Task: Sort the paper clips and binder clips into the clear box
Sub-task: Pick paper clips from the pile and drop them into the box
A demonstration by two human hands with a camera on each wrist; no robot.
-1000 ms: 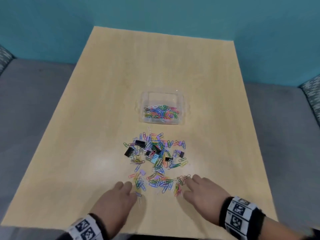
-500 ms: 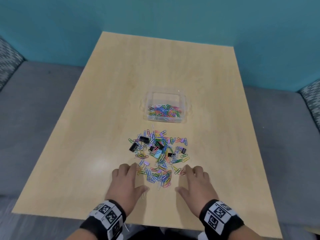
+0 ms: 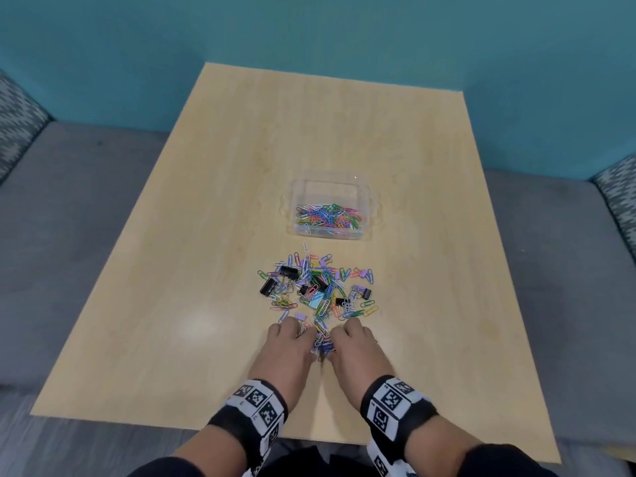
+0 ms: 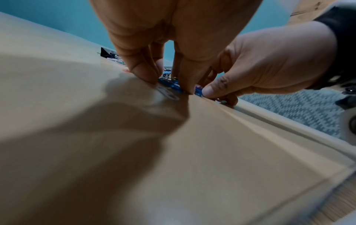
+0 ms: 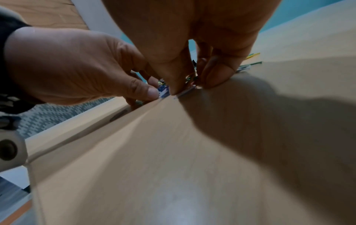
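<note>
Teal walls back the pale worktop; both hands, left and right, curl together around paper clips below the clear box.

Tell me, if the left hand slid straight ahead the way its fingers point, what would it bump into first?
Probably the loose clip pile, starting at its near edge, which the left hand already touches. The clear box lies beyond that, slightly to the right.
</note>
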